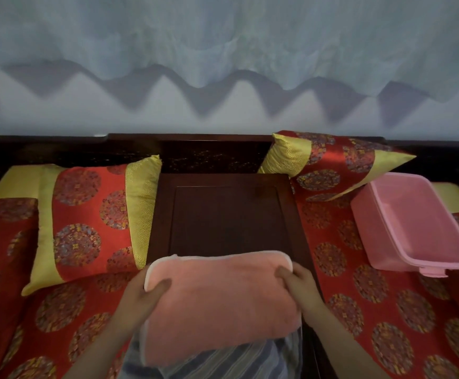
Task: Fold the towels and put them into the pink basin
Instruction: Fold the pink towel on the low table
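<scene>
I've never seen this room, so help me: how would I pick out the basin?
Start at the dark wooden table in the middle. On the red bedding to its right, near the tilted pillow, sits the basin: a pink, see-through plastic box, the only container.

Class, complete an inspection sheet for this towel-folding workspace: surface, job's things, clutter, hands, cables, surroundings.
Surface: dark wooden table, set between red seat covers.
Job's things: folded pink towel over the table's near edge; pink basin right of the table on the red patterned cover, holding nothing.
Clutter: striped cloth under the towel's near side.
Hands: left hand and right hand each grip one end of the towel.
Cables: nothing seen.
Surroundings: left cushion, right cushion, dark wooden backrest, pale curtain.
</scene>
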